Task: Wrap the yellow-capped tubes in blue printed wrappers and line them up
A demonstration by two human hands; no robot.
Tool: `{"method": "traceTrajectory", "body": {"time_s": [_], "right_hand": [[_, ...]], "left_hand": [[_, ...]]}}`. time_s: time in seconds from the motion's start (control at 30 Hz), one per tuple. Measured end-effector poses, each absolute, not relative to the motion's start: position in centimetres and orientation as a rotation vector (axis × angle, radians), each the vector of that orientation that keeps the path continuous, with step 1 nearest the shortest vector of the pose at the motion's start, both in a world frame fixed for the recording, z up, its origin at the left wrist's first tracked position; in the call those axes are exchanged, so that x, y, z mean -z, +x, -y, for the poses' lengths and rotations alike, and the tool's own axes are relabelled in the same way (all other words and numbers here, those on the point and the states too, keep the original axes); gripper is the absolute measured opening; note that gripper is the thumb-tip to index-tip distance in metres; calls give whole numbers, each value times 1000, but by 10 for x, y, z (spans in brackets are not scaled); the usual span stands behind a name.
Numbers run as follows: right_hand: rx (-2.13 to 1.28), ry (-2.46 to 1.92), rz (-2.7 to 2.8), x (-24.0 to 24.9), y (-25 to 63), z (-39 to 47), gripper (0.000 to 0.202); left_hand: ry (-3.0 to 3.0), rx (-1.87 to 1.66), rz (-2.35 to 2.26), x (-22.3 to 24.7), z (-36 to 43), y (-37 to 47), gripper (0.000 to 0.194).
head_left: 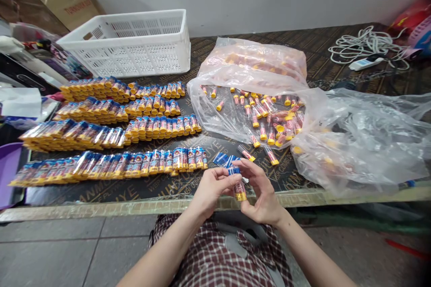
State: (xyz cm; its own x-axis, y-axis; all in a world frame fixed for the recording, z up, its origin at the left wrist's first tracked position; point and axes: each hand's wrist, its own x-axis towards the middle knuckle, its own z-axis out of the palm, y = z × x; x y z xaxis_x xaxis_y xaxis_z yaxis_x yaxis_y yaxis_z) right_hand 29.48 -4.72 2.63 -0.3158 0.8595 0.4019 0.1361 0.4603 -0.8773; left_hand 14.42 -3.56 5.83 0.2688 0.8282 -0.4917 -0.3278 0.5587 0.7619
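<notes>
Between my two hands, above the table's front edge, is a small clear tube point(239, 190) with a yellow base and a blue band at its top. The fingers of my left hand point(213, 186) pinch its upper part. My right hand point(262, 195) curls round the other side, with fingertips at its top and the thumb near its yellow base. Just behind my hands lie blue printed strips point(222, 158). Loose tubes with yellow ends point(272, 156) rest beyond my right hand, at the mouth of a clear plastic bag point(215, 123) holding many more.
Several rows of blue-and-yellow tubes point(134, 165) fill the table's left side. Behind them stands a white crate point(134, 51). Crumpled plastic point(367, 134) lies at the right, a coiled white cable point(365, 45) at the back right, and a purple container point(9, 172) at the far left.
</notes>
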Motion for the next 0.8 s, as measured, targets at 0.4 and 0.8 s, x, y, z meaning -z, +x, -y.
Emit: {"method": "traceTrajectory", "body": {"time_s": [0.4,0.8], "right_hand": [[-872,-969,1634,-22,308,23,77],[-718,-1155,1687,-14,327,22,67]], "left_hand": [[1307,-1074,-1740,-64,-94,59,43],[1950,-244,-2386,-75,-147,14,58]]}}
